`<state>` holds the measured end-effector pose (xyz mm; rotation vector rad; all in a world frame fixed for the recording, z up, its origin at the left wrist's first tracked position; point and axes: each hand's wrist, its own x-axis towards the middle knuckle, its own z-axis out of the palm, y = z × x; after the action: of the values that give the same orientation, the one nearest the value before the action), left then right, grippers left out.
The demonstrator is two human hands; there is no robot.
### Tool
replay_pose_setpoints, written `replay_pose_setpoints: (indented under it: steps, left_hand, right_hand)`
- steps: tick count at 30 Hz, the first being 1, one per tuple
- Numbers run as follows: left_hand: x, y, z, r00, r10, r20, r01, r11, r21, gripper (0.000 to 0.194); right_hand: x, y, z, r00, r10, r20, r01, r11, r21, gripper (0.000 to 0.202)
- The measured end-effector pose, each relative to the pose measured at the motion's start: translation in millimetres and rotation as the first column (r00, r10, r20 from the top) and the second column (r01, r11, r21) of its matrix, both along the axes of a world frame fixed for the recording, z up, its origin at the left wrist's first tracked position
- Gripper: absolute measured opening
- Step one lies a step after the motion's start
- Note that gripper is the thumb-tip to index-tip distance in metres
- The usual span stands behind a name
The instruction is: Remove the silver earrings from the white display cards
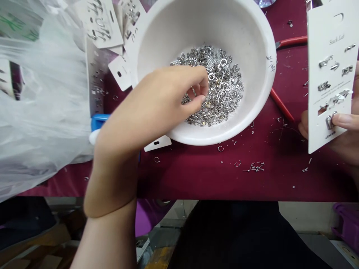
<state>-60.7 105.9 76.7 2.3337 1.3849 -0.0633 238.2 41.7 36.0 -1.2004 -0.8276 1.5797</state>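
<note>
I seem mid-picking: left hand (pixel 175 89) curled over earrings (pixel 221 91), hold unclear, next needing fingertip precision; right hand (pixel 347 138) pinches earring card (pixel 327 76)

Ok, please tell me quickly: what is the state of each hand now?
Left hand: curled over the bowl; cannot tell if its grip is closed or holding something.
Right hand: closed, holding the white card.

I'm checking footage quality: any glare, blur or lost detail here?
Head view: bright glints on the metal pieces; whitish sheen on the plastic bag; small print on the held card too soft to read reliably; dark clothing below the table edge shows almost no detail.
</note>
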Motion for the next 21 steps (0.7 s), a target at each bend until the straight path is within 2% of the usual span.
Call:
replay_pose_setpoints:
  steps: [3,11,17,21]
  left_hand:
    - [-4.1,-2.2,2.6,0.997,0.025,0.072,-0.026,1.000,0.010,0.013]
    - [-3.9,-5.2,7.5,0.977,0.071,0.202,-0.070,0.997,-0.013,0.009]
    - [-3.9,-6.2,1.8,0.959,0.042,0.282,-0.102,0.974,0.200,0.011]
    - [-3.2,-10.1,3.7,0.913,0.030,0.406,-0.132,0.965,0.226,0.013]
  right_hand:
    - [0.7,1.4,-1.1,0.993,0.083,0.087,-0.091,0.991,0.094,0.053]
    - [0.9,0.8,0.6,0.992,0.071,0.100,-0.079,0.994,0.081,0.051]
    - [-0.9,-0.4,1.6,0.995,0.054,0.084,-0.059,0.996,0.060,0.052]
    - [-0.7,-0.1,2.2,0.997,0.035,0.074,-0.038,0.998,0.041,0.056]
